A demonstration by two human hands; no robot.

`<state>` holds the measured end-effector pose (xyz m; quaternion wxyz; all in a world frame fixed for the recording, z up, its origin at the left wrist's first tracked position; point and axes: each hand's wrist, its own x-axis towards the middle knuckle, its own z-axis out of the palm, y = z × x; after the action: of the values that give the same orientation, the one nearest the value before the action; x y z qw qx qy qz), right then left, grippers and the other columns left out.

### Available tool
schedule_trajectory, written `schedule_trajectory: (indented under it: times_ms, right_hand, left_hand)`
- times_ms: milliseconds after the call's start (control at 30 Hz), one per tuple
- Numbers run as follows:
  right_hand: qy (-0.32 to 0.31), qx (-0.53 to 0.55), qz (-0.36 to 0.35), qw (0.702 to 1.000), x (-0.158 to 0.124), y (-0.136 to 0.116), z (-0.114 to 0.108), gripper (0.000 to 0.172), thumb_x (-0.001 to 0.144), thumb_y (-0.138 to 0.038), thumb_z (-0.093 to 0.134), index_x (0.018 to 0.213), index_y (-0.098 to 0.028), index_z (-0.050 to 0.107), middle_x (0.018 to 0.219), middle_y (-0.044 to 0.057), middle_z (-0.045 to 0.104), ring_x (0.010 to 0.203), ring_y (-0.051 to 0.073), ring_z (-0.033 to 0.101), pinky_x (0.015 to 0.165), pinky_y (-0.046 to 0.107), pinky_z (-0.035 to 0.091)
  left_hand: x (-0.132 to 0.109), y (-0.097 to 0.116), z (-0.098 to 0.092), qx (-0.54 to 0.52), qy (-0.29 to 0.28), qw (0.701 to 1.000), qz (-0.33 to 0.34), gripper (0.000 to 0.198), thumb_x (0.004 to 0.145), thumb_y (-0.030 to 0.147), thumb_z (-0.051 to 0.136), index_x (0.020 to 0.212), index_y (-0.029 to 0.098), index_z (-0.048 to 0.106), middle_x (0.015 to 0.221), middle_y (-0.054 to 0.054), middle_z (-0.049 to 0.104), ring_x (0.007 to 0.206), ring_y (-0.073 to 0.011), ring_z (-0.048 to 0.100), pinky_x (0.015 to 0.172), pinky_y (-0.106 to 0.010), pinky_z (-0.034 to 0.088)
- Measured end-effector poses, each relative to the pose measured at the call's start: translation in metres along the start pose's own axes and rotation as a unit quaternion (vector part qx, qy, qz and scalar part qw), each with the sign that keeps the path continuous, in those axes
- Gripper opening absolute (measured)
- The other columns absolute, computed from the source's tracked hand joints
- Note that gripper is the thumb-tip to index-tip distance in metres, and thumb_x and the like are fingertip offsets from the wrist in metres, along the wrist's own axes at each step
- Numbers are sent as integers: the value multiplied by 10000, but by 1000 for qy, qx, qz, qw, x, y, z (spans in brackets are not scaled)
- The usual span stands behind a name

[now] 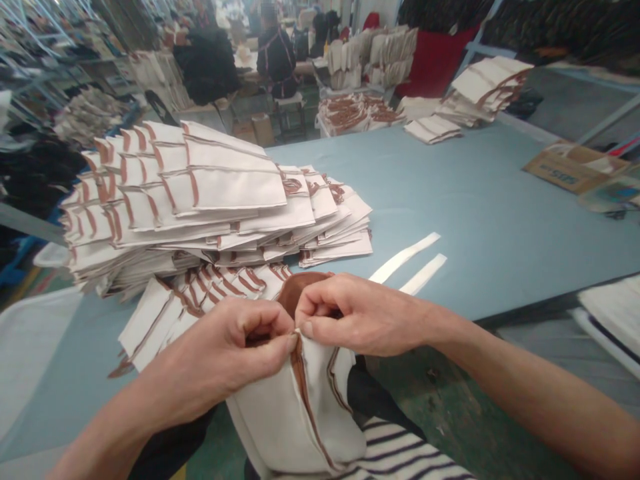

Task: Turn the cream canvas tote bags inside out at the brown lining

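A cream fabric piece with brown edging (270, 420), perhaps a bag panel, hangs from my fingers over my lap. My left hand (245, 340) pinches it at the top of its brown-edged seam. Right beside it, my right hand (345, 313) pinches the same top edge, fingertips nearly touching the left ones. A brown part (300, 290) of the piece rises behind my hands. Just beyond, a row of similar cream pieces with brown edges (150, 320) lies on the blue table (450, 193). What sits exactly between my fingertips is hidden.
A tall stack of cream pieces (230, 180) fills the table's left side. Two white strips (405, 257) lie right of my hands. More pieces (490, 83) and a cardboard box (570, 170) are at the far right. A person (277, 57) is in the background.
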<state>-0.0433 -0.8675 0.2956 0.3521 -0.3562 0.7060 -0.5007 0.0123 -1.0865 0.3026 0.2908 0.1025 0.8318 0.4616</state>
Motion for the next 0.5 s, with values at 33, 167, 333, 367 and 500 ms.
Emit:
schedule_trajectory:
  times_ms: [33,167,333,367,500]
  right_hand:
    - [11,-22,0,1000,1,-1,0,120,888,-170,558,785,-158,618,620,-75,462,553,74,395,488,195,292]
    - [43,-83,1,996,4,-3,0,147,879,-138,556,744,-164,610,602,-72,500,560,78,428,510,202,299]
    - [55,-78,23,995,2,-4,5,45,850,-162,600,847,-179,641,675,-64,605,611,98,511,554,207,342]
    - [62,-91,23,994,1,-5,7,67,824,-147,619,869,-180,656,716,-55,639,645,105,536,583,212,352]
    - [100,-156,-7,983,0,-4,15,65,777,-119,651,800,-174,677,773,-31,666,718,123,546,665,243,343]
  left_hand:
    - [0,3,0,34,17,999,12,261,923,295,566,692,175,585,627,47,468,570,-91,372,483,-192,269]
    - [-1,7,3,166,75,980,78,246,912,232,515,685,178,593,585,55,449,542,-89,380,488,-216,258]
    - [-4,0,7,219,136,956,142,239,898,165,507,661,187,536,577,77,388,527,-78,349,495,-228,239]
    - [-5,-1,7,219,138,954,151,233,888,151,506,659,188,528,581,78,395,527,-75,360,499,-226,246]
    - [-5,-1,4,201,132,956,166,207,881,120,503,697,182,578,601,74,466,542,-70,430,523,-201,300]
